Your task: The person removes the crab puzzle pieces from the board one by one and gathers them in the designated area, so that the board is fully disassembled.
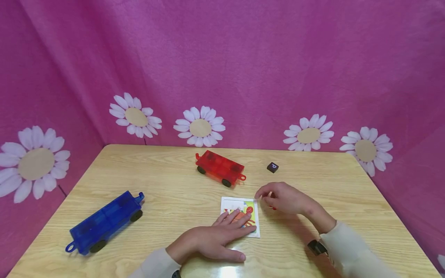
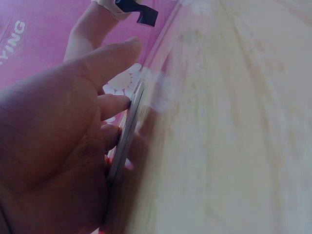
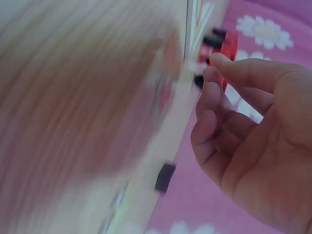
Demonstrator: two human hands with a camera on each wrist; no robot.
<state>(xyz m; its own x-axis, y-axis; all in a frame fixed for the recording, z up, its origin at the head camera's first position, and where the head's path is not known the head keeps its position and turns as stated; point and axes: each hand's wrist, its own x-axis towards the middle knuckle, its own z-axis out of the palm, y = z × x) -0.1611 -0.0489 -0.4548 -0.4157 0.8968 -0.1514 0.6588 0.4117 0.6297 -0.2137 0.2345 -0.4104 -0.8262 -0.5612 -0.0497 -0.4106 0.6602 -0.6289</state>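
On the table lies a small square picture board [image 1: 258, 227] with a white border and a colourful red, yellow and green print. My left hand [image 1: 224, 237] rests palm down across its lower part, fingers spread, covering much of the picture. My right hand [image 1: 283, 197] is at the board's upper right corner, fingers bent, thumb and forefinger tips close together in the right wrist view. I cannot tell whether they pinch anything. Just under that hand, a small red bit [image 1: 272, 208] shows, mostly hidden.
A red toy car base [image 1: 220, 166] with black wheels stands behind the board. To its right lies a black tile [image 1: 272, 167] with a white letter. A blue toy car base [image 1: 104, 222] stands at the left. A pink flowered curtain [image 1: 243, 77] surrounds the wooden table [image 1: 167, 173].
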